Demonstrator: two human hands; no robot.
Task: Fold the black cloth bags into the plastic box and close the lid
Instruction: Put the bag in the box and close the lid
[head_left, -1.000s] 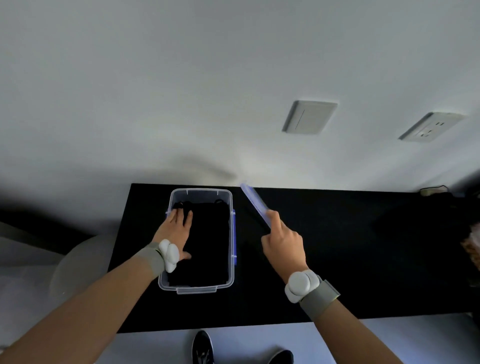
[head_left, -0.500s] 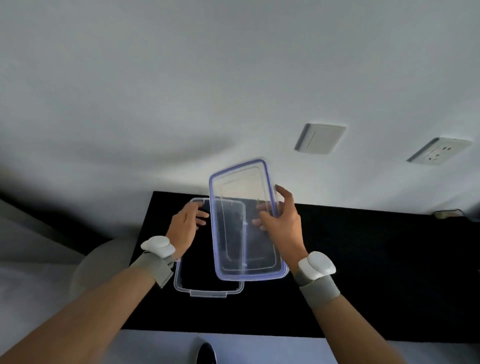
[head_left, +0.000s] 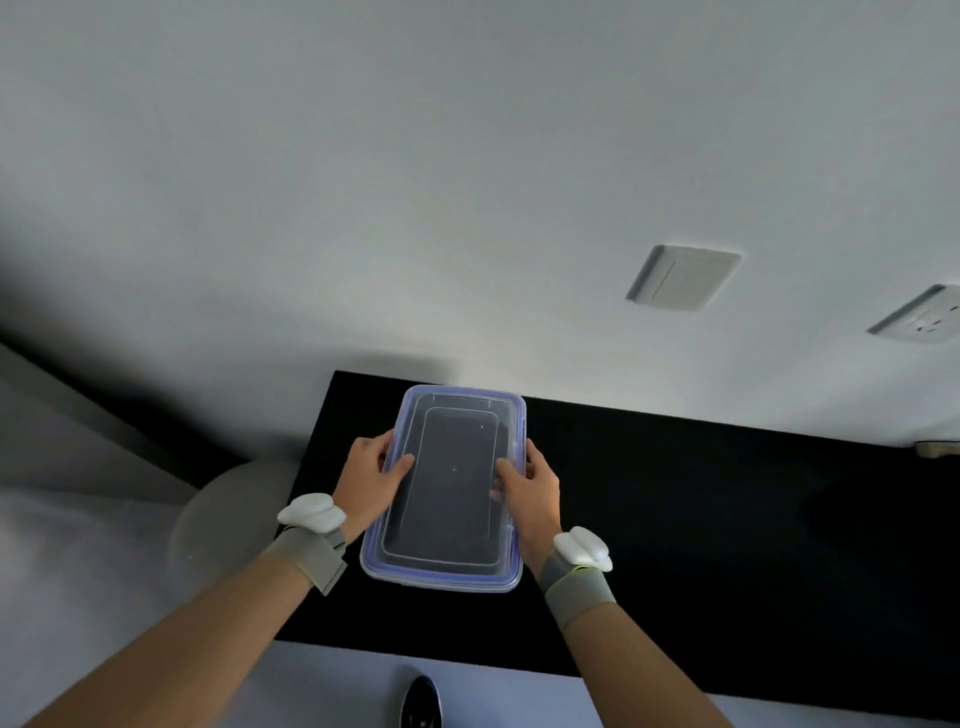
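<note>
Wall (head_left: 363, 182) is filling the upper frame. Table (head_left: 727, 519) is running along it, with stool (head_left: 228, 509) sitting off its left edge. Box (head_left: 441, 584) is sitting at the table's far-left corner with lid (head_left: 445, 486) lying on it and bags (head_left: 441, 525) showing dark through. Left hand (head_left: 369, 478) and right hand (head_left: 530, 488) are clamping the lid's long edges, thumbs on top. Switch (head_left: 683, 278) and socket (head_left: 922, 314) are sitting on the wall at right. Shoe (head_left: 421, 701) is showing below the near edge.

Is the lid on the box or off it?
On. The lid lies flat over the box, edges lined up, left hand and right hand gripping its sides. Clicked shut? Cannot tell.
</note>
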